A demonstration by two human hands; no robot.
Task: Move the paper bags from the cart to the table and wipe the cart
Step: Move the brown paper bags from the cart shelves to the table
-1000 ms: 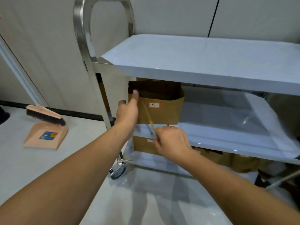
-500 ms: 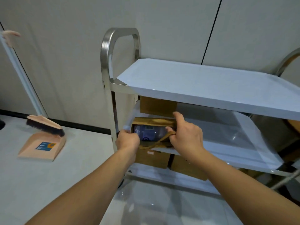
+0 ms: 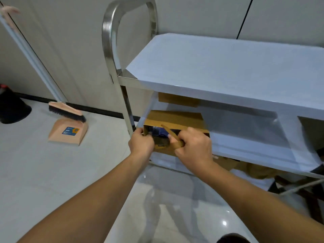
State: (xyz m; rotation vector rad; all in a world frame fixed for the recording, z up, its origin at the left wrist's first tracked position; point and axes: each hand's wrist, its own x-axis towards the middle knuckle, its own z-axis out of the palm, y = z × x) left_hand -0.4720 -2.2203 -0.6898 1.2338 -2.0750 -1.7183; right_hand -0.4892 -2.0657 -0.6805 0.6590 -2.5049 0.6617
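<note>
A brown paper bag point(image 3: 177, 118) sits at the left end of the cart's middle shelf point(image 3: 249, 146), its open mouth facing me with something dark blue inside. My left hand point(image 3: 141, 143) grips the bag's left rim. My right hand point(image 3: 193, 146) holds the bag's flat paper handle at the front edge. A second brown bag point(image 3: 177, 99) stands behind it, mostly hidden under the white top shelf point(image 3: 228, 67). More brown bags point(image 3: 226, 163) lie on the bottom shelf, partly hidden.
The steel cart's handle loop point(image 3: 112, 32) rises at its left end. A pink dustpan point(image 3: 68, 133) with a brush point(image 3: 66, 112) stands on the pale floor to the left, against the wall. A dark object point(image 3: 12, 109) sits at the far left.
The bag has come forward toward the shelf's front edge and tipped so that its mouth faces me. My right hand moved from the bag's far rim down to the handle. The view came closer.
</note>
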